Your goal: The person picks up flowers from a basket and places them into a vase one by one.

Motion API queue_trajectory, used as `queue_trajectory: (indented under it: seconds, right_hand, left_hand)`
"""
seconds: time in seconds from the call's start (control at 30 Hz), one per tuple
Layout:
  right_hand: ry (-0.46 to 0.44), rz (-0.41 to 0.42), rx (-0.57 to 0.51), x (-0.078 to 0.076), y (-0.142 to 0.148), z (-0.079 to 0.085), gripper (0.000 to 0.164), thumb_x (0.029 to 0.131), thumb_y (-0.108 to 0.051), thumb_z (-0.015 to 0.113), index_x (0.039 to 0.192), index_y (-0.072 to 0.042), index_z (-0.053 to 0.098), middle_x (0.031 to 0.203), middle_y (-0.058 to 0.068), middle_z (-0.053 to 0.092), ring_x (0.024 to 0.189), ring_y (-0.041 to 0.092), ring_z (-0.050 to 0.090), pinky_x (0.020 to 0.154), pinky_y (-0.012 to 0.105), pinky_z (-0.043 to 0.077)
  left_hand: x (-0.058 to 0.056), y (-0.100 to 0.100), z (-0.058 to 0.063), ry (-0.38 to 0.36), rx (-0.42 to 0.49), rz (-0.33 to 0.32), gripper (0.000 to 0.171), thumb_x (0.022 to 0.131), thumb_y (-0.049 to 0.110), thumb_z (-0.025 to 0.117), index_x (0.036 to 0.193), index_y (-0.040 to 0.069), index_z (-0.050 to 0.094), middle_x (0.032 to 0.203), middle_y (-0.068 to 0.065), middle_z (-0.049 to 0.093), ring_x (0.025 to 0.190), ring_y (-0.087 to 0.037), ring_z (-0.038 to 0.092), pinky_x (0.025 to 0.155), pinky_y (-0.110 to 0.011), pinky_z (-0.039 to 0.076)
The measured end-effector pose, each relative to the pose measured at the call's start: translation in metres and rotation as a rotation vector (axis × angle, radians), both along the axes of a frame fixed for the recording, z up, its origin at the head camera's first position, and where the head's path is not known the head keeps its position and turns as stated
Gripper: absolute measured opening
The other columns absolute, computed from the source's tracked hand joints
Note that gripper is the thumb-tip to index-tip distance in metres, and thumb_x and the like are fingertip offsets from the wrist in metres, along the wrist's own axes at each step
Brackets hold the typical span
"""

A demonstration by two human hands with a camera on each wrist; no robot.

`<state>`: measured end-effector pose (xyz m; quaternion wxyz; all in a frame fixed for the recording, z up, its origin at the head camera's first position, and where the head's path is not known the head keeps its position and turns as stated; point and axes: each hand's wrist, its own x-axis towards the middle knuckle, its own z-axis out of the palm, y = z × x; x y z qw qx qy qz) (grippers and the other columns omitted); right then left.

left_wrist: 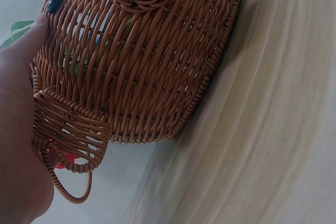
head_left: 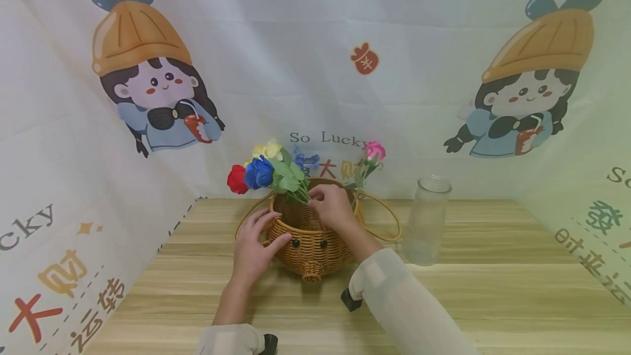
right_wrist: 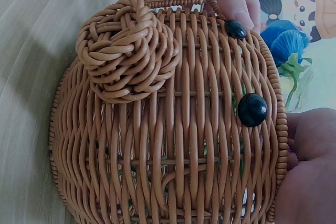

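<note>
A round wicker basket with a woven snout and two black bead eyes stands on the table. My left hand holds its left side, thumb on the front near one eye and fingers by the rim. Over the opening, my right hand pinches green flower stems. Leaning left above the rim are a red flower, a blue flower and pale yellow flowers. A lighter blue flower rises behind them, and a pink flower stands at the right side. The stems' lower ends are hidden.
A tall clear glass vase stands right of the basket. The basket's handle loop sticks out toward it. A printed cloth hangs behind and beside the wood-grain table.
</note>
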<state>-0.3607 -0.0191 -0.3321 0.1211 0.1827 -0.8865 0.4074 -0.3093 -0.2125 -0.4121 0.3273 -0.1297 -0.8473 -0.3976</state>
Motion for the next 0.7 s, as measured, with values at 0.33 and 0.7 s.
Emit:
queue_trajectory:
  seconds: [0.33, 0.7]
  right_hand:
    - [-0.014, 0.006, -0.153, -0.0027, 0.0042, 0.0016, 0.017, 0.093, -0.009, 0.066, 0.108, -0.002, 0.069, 0.097, 0.009, 0.067, 0.091, 0.026, 0.064, 0.078, 0.040, 0.052]
    - [-0.093, 0.011, -0.397, -0.0051, 0.0087, -0.0008, 0.019, 0.093, -0.006, 0.065, 0.109, 0.002, 0.066, 0.094, 0.014, 0.066, 0.076, 0.032, 0.066, 0.066, 0.035, 0.055]
  left_hand:
    - [0.0009, -0.0001, 0.0014, -0.034, 0.009, -0.001, 0.047, 0.079, 0.034, 0.081, 0.121, 0.018, 0.066, 0.137, -0.011, 0.051, 0.127, -0.035, 0.043, 0.104, -0.054, 0.030]
    - [0.0030, 0.0004, 0.0024, -0.028, 0.006, -0.005, 0.046, 0.080, 0.033, 0.080, 0.121, 0.017, 0.066, 0.136, -0.011, 0.052, 0.127, -0.036, 0.043, 0.103, -0.054, 0.031]
